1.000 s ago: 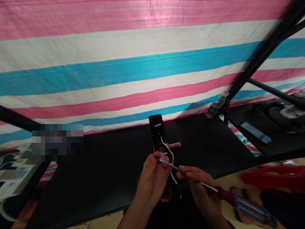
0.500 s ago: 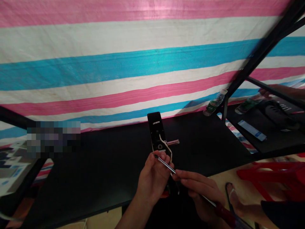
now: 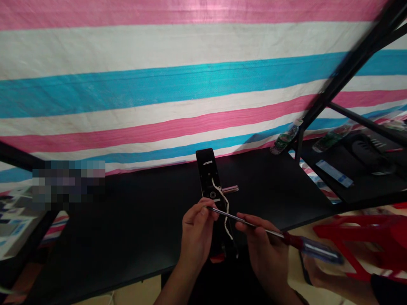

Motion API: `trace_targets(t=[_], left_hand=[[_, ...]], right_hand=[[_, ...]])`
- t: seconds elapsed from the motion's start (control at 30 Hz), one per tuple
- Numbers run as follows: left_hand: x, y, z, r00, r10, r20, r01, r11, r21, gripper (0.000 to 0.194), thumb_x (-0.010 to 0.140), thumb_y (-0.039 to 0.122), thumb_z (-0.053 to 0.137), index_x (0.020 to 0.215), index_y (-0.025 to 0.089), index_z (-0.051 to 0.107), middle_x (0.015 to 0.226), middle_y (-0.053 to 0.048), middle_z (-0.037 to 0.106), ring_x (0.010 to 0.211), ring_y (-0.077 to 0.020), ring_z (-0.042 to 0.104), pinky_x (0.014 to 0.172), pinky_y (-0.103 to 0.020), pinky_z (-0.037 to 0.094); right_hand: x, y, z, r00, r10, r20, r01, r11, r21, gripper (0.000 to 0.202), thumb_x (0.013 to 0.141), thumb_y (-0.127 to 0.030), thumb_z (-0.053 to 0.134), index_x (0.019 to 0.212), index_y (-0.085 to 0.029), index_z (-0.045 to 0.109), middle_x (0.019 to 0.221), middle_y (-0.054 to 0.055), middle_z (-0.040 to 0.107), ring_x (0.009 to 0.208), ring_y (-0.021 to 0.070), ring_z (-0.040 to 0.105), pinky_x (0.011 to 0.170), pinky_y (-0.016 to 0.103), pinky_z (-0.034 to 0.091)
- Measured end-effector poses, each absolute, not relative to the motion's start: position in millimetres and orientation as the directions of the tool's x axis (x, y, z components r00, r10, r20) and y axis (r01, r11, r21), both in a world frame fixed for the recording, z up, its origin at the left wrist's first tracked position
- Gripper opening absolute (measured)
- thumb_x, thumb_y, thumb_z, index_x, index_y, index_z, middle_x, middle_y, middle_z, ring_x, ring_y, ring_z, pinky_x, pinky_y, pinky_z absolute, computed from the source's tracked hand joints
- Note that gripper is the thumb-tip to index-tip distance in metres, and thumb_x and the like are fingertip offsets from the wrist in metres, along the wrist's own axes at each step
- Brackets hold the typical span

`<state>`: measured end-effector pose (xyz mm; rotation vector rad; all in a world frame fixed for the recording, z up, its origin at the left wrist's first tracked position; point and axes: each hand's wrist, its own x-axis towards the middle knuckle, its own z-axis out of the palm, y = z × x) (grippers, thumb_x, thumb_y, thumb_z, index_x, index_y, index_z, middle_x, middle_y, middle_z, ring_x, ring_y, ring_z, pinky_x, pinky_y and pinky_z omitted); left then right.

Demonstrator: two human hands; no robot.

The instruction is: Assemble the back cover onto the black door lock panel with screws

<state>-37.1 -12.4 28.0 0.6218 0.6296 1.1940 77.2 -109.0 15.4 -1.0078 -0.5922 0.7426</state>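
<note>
A long screwdriver point(image 3: 294, 240) with a red and clear handle lies across my right hand point(image 3: 265, 250), whose fingers are closed round its metal shaft. Its tip points left and reaches the pinched fingertips of my left hand point(image 3: 199, 222). Whatever is between those fingertips is too small to make out. Behind my left hand a long black device plate point(image 3: 206, 169) rests on the black table, with a small white label and round holes. A white cable point(image 3: 227, 205) runs from the plate down between my hands. Beside the plate lies a pinkish metallic piece point(image 3: 230, 189).
A plastic bottle point(image 3: 286, 137) stands tilted at the back right by a black frame post. On the neighbouring table point(image 3: 352, 197) are a phone point(image 3: 334, 173), another bottle and a dark object. A red stool point(image 3: 359, 237) and a person's leg are at the lower right; white boxes point(image 3: 15, 228) are at the left.
The screwdriver has swung flatter, and its handle now shows farther right and higher. My left hand has turned and closed into a pinch. More of the white cable shows.
</note>
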Motion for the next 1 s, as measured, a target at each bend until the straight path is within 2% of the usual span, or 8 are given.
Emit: trace_targets(t=[0.13,0.27,0.33,0.43,0.57,0.73,0.9,1.0], left_hand=[[-36.4,-8.8,14.7,0.223,0.975,-0.019,-0.494,0.130,0.860,0.014,0.078,0.037,0.082,0.083,0.023,0.082,0.094,-0.002,0.067,0.070,-0.0083,0.060,0.066,-0.020,0.050],[-20.9,1.0,12.7,0.279,0.952,0.127,-0.044,-0.120,0.992,0.013,0.087,0.029,0.070,0.085,0.021,0.080,0.090,-0.004,0.067,0.076,-0.0134,0.063,0.066,-0.023,0.050],[-0.7,7.9,19.4,0.485,0.860,0.156,0.245,-0.305,0.920,0.015,0.089,0.025,0.065,0.087,0.020,0.079,0.088,-0.005,0.068,0.075,-0.0150,0.064,0.068,-0.025,0.051],[46.1,21.8,28.4,0.787,0.617,-0.018,0.506,-0.628,0.592,0.017,0.092,0.023,0.059,0.093,0.021,0.076,0.097,-0.005,0.071,0.089,-0.0186,0.069,0.082,-0.030,0.054],[116.4,53.0,22.1,0.826,0.537,-0.173,0.548,-0.692,0.470,0.016,0.094,0.020,0.059,0.092,0.016,0.074,0.101,-0.011,0.072,0.097,-0.0242,0.070,0.088,-0.039,0.056],[160.5,96.3,8.5,0.820,0.477,-0.317,0.572,-0.706,0.417,0.031,0.096,0.036,0.065,0.120,0.017,0.064,0.121,-0.009,0.067,0.106,-0.0226,0.067,0.091,-0.044,0.058],[150.2,108.4,-0.6,0.844,0.402,-0.355,0.531,-0.717,0.452,0.029,0.096,0.036,0.064,0.120,0.018,0.065,0.122,-0.009,0.067,0.104,-0.0216,0.067,0.090,-0.042,0.058],[149.0,104.6,-5.4,0.821,0.477,-0.314,0.571,-0.675,0.468,0.029,0.096,0.036,0.065,0.118,0.017,0.066,0.118,-0.008,0.069,0.100,-0.0206,0.069,0.087,-0.041,0.059]], right_hand=[[80.4,-91.7,22.2,0.673,0.734,-0.091,-0.484,0.344,-0.805,0.018,0.086,-0.040,0.079,0.088,-0.022,0.080,0.092,0.006,0.081,0.075,0.0153,0.078,0.075,0.023,0.063],[113.5,-86.6,-0.5,0.793,0.580,-0.186,-0.473,0.394,-0.788,0.025,0.080,-0.043,0.083,0.079,-0.019,0.075,0.082,0.003,0.078,0.063,0.0115,0.072,0.068,0.022,0.061],[136.9,-88.0,-20.5,0.860,0.473,-0.191,-0.407,0.409,-0.817,0.029,0.080,-0.046,0.081,0.078,-0.018,0.073,0.076,0.002,0.076,0.059,0.0102,0.069,0.062,0.021,0.058],[170.8,-90.9,-52.9,0.921,0.350,-0.172,-0.314,0.402,-0.860,0.032,0.078,-0.047,0.081,0.078,-0.017,0.070,0.071,-0.001,0.072,0.056,0.0099,0.065,0.057,0.021,0.055],[200.9,-96.4,-85.8,0.942,0.278,-0.190,-0.288,0.377,-0.880,0.033,0.077,-0.047,0.079,0.078,-0.017,0.066,0.070,-0.003,0.069,0.055,0.0090,0.062,0.055,0.021,0.052],[210.0,-112.4,-104.7,0.947,0.247,-0.205,-0.284,0.352,-0.892,0.033,0.077,-0.048,0.078,0.081,-0.018,0.064,0.072,-0.004,0.068,0.055,0.0088,0.061,0.055,0.021,0.051],[205.0,-122.2,-119.5,0.938,0.258,-0.230,-0.305,0.305,-0.902,0.036,0.074,-0.051,0.078,0.079,-0.018,0.065,0.070,-0.001,0.069,0.054,0.0108,0.061,0.054,0.024,0.051],[203.9,-119.3,-126.7,0.938,0.248,-0.242,-0.308,0.276,-0.910,0.036,0.075,-0.051,0.077,0.080,-0.018,0.066,0.069,-0.001,0.069,0.054,0.0115,0.062,0.054,0.024,0.051]])
